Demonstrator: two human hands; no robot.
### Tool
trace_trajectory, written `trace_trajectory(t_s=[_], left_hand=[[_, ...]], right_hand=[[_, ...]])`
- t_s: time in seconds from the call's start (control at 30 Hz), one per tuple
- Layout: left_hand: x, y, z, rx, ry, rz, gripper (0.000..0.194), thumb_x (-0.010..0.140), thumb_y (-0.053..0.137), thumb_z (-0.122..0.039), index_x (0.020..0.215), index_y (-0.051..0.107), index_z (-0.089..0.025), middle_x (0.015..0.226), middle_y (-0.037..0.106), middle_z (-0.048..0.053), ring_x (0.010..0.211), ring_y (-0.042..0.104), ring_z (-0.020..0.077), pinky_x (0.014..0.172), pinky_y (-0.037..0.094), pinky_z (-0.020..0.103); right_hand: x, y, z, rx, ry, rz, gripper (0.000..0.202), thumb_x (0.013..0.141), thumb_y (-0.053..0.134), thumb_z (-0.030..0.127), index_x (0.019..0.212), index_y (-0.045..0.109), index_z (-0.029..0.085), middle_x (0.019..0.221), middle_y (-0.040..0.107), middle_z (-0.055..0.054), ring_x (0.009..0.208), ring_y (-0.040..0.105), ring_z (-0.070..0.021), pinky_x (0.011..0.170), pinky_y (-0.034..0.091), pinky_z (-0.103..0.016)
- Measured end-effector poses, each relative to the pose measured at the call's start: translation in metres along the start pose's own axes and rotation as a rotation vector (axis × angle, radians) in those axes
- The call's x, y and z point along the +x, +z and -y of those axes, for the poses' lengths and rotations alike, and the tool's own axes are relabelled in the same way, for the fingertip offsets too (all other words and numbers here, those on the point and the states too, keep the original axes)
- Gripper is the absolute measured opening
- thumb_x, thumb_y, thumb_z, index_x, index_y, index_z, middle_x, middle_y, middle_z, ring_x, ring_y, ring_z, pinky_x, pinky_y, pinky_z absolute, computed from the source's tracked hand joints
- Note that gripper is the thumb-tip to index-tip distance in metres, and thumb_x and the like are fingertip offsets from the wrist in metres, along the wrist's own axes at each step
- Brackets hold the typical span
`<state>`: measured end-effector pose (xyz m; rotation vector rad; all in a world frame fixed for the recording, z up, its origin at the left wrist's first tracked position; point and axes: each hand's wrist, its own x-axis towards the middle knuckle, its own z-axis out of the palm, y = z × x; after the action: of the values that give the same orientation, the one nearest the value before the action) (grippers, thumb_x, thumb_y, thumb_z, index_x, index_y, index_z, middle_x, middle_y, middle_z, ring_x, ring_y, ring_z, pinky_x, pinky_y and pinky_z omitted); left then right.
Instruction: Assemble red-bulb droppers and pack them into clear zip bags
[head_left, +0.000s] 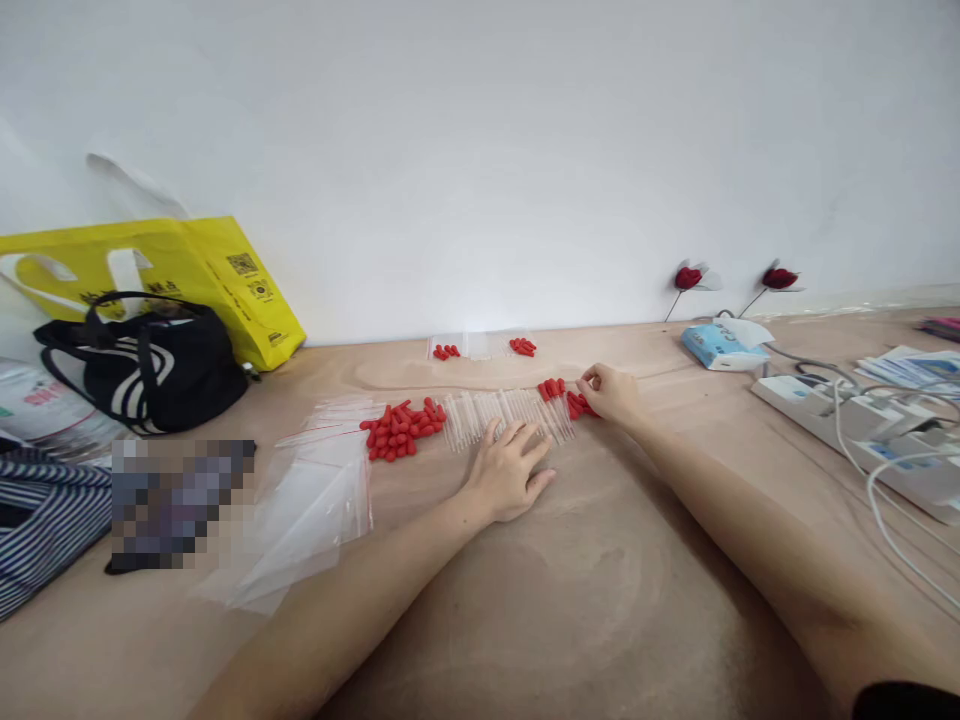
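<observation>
A row of clear thin tubes [480,413] lies across the wooden table [570,600]. My left hand [508,468] rests flat on the table, fingers spread, its fingertips on the near ends of the tubes. My right hand [611,392] is at the row's right end, its fingers pinched on small red caps [576,404]. A pile of loose red caps [401,429] sits at the left end of the tubes. A smaller cluster of caps [551,388] lies just behind the row.
Clear zip bags [315,500] lie left of the pile. Two small bags with red caps [480,347] sit by the wall. A black bag [146,365] and yellow bag [225,275] stand at left. A tissue pack [716,345] and power strips with cables [847,425] lie at right.
</observation>
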<state>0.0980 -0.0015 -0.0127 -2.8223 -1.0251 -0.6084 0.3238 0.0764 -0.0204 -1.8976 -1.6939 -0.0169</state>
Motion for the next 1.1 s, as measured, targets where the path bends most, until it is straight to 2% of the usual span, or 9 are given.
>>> trace_trajectory(t_s=[0.13,0.23,0.37,0.47,0.6,0.73,0.83,0.97,1.1], left_hand=[[0.009,0.004,-0.001,0.027,-0.004,0.079,0.042,0.083,0.041,-0.045,0.116,0.051,-0.02,0.134,0.037,0.01,0.124,0.026,0.03,0.099,0.012,0.057],[0.007,0.004,0.0,0.0,0.056,0.089,0.037,0.086,0.037,-0.041,0.112,0.053,-0.021,0.131,0.042,0.007,0.124,0.028,0.0271,0.101,0.004,0.056],[-0.001,0.002,0.003,-0.082,0.165,0.066,0.029,0.088,0.037,-0.033,0.106,0.056,-0.021,0.117,0.056,0.005,0.12,0.037,0.0223,0.104,0.001,0.052],[-0.014,-0.003,0.007,-0.142,0.263,0.031,0.028,0.088,0.039,-0.03,0.107,0.056,-0.02,0.11,0.061,0.004,0.117,0.042,0.0211,0.105,0.003,0.05],[-0.04,-0.018,0.02,-0.161,0.333,-0.023,0.022,0.086,0.042,-0.023,0.1,0.059,-0.018,0.103,0.065,0.003,0.112,0.048,0.0201,0.105,0.012,0.047],[-0.066,-0.034,0.037,-0.133,0.268,-0.13,0.016,0.082,0.048,-0.018,0.092,0.062,-0.018,0.088,0.069,0.001,0.1,0.056,0.0192,0.102,0.02,0.046],[-0.07,-0.037,0.041,-0.121,0.175,-0.213,0.012,0.079,0.052,-0.017,0.082,0.063,-0.019,0.08,0.069,0.0,0.089,0.059,0.0178,0.097,0.028,0.045],[-0.054,-0.028,0.025,-0.18,0.108,-0.21,0.012,0.079,0.053,-0.023,0.084,0.063,-0.019,0.085,0.067,0.003,0.085,0.057,0.0171,0.086,0.038,0.038],[-0.034,-0.012,-0.004,-0.261,0.157,-0.101,0.031,0.073,0.06,-0.042,0.091,0.062,-0.017,0.093,0.066,0.005,0.089,0.055,0.0202,0.085,0.037,0.038]], right_hand=[[-0.013,0.002,-0.024,0.089,-0.011,-0.09,0.026,0.076,0.044,0.038,0.071,0.059,0.017,0.054,0.055,0.0,0.052,0.049,-0.0132,0.055,0.031,-0.024],[-0.015,0.004,-0.031,0.122,-0.019,-0.095,0.028,0.076,0.043,0.039,0.072,0.061,0.017,0.057,0.056,-0.002,0.054,0.05,-0.0131,0.055,0.032,-0.024],[-0.011,0.002,-0.032,0.089,-0.02,-0.026,0.024,0.074,0.048,0.037,0.077,0.065,0.019,0.074,0.062,-0.004,0.065,0.054,-0.0142,0.061,0.035,-0.025],[-0.01,0.0,-0.032,0.084,0.018,0.072,0.023,0.072,0.052,0.037,0.078,0.066,0.02,0.079,0.064,-0.005,0.069,0.055,-0.0147,0.061,0.036,-0.024],[-0.011,0.001,-0.031,0.137,0.114,0.189,0.027,0.072,0.051,0.042,0.076,0.066,0.02,0.072,0.065,-0.004,0.064,0.056,-0.0144,0.055,0.035,-0.023],[-0.01,-0.001,-0.028,0.125,0.221,0.223,0.029,0.072,0.05,0.043,0.069,0.065,0.019,0.066,0.064,-0.004,0.06,0.055,-0.0146,0.05,0.033,-0.023],[-0.009,-0.004,-0.025,0.07,0.284,0.242,0.034,0.074,0.047,0.045,0.06,0.062,0.018,0.059,0.061,-0.005,0.054,0.052,-0.0142,0.047,0.031,-0.023],[-0.008,-0.006,-0.022,0.033,0.291,0.273,0.034,0.073,0.049,0.044,0.055,0.06,0.017,0.053,0.058,-0.005,0.051,0.051,-0.0137,0.047,0.03,-0.023],[-0.01,-0.006,-0.022,0.046,0.297,0.272,0.034,0.073,0.048,0.042,0.054,0.06,0.017,0.048,0.056,-0.004,0.049,0.051,-0.0139,0.046,0.029,-0.023]])
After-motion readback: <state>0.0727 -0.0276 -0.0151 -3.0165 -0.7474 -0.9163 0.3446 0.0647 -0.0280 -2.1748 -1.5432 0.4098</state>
